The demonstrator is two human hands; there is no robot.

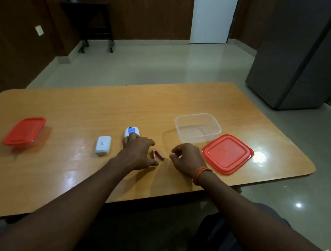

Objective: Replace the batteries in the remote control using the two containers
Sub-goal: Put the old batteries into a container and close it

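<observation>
Orange batts x2 lie btwn hands, out of remote | L hand pressing on remote, cover off just beyond L | R hand loosely curled, holding nothing | clear container open past R, empty; lidded container far L unopened | left: bin old, fit new.

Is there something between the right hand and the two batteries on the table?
Nothing visible. The two batteries lie on bare table between the hands, and the right hand is just to their right with only bare wood in between. The left hand rests on the remote control, on the batteries' other side.
</observation>
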